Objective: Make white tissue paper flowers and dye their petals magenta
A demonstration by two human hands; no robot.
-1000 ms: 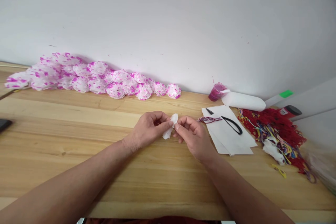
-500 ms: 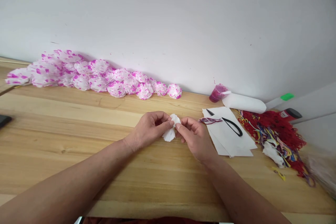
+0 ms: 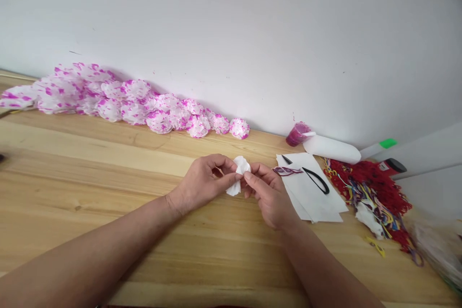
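A small white tissue paper piece (image 3: 238, 173), fanned and crumpled, is held between both hands just above the wooden table (image 3: 108, 163). My left hand (image 3: 205, 180) pinches its left side with thumb and fingers closed. My right hand (image 3: 269, 195) pinches its right side, fingers curled. A row of finished white and pink paper flowers (image 3: 119, 103) lies along the wall at the back left.
To the right lie white paper sheets (image 3: 310, 192) with black scissors (image 3: 315, 179) and a purple twist of thread (image 3: 285, 171). Behind them stand a pink cup (image 3: 298, 134) and a white roll (image 3: 332, 149). A heap of red and coloured threads (image 3: 375, 187) fills the right side.
The paper piece has been turned and bunched a little between the fingers. The view has shifted slightly; the hands stay in the same spot.
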